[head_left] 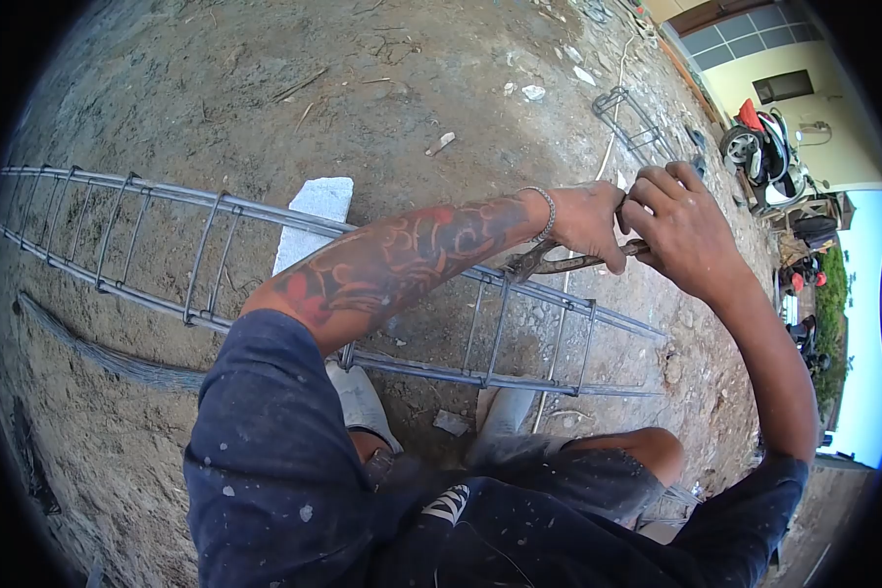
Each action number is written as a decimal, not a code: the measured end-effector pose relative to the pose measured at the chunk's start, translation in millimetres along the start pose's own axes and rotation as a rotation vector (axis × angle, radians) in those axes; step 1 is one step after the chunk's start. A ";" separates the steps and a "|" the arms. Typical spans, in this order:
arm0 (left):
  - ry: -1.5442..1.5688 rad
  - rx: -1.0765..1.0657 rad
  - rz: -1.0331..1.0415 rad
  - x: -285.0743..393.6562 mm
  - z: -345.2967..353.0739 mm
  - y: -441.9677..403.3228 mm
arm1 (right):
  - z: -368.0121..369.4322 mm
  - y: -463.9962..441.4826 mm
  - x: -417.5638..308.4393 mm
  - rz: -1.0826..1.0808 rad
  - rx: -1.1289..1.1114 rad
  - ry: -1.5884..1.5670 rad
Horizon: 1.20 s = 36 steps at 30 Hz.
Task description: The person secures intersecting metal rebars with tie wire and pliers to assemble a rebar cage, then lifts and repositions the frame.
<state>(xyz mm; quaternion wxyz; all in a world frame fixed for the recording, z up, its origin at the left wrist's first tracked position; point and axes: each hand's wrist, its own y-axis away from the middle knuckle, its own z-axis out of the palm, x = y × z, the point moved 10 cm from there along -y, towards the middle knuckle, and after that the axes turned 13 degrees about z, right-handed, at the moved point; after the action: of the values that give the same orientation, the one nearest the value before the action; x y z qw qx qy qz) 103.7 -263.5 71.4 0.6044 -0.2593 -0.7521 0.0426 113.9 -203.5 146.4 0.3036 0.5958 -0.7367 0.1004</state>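
A long steel rebar cage (402, 365) with square stirrups lies across the view, in front of my body. Metal pincers (559, 265) have their jaws at a stirrup on the cage's upper bars. My left hand (588, 225), at the end of a tattooed forearm with a bracelet, is closed around the pincers' handles, its thumb against the lower one. My right hand (681, 230) grips the handle ends with curled fingers, close beside my left. My left forearm hides part of the cage.
A pale block (314, 216) lies under the cage. A wire bundle (118, 361) is on the dirt at left. My boots (363, 402) stand near the cage. Another small cage (637, 122), a parked motorbike (774, 162) and a building (823, 88) are at upper right.
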 end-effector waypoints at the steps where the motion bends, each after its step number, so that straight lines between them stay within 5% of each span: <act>1: -0.001 -0.002 0.000 -1.8 0.2 0.2 | -9.3 -0.1 1.7 0.020 0.035 -0.024; 21: -0.023 0.313 -0.021 -16.2 -20.9 -0.4 | -5.8 -8.6 53.2 0.238 0.206 0.094; 23: -0.020 0.357 0.009 -17.5 -21.9 -0.4 | -9.1 -1.8 80.5 0.451 0.204 -0.531; 24: -0.017 0.404 0.043 -16.0 -24.3 -0.5 | -5.1 -0.8 79.3 0.455 0.202 -0.528; 27: -0.053 0.425 0.014 -19.9 -25.7 0.2 | 57.2 3.0 92.9 0.690 0.238 -1.918; 31: -0.061 0.437 0.002 -16.0 -25.4 3.9 | 69.5 -0.3 91.0 1.057 0.715 -2.060; 36: 0.007 0.427 0.018 -11.2 -30.9 8.5 | 60.3 -0.9 83.1 0.893 0.776 -2.029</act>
<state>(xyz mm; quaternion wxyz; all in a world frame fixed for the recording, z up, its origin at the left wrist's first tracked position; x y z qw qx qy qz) 136.9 -268.8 66.4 0.6478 -0.1325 -0.7215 0.2055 86.2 -302.3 145.3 -0.6864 0.1441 -0.7050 -0.1049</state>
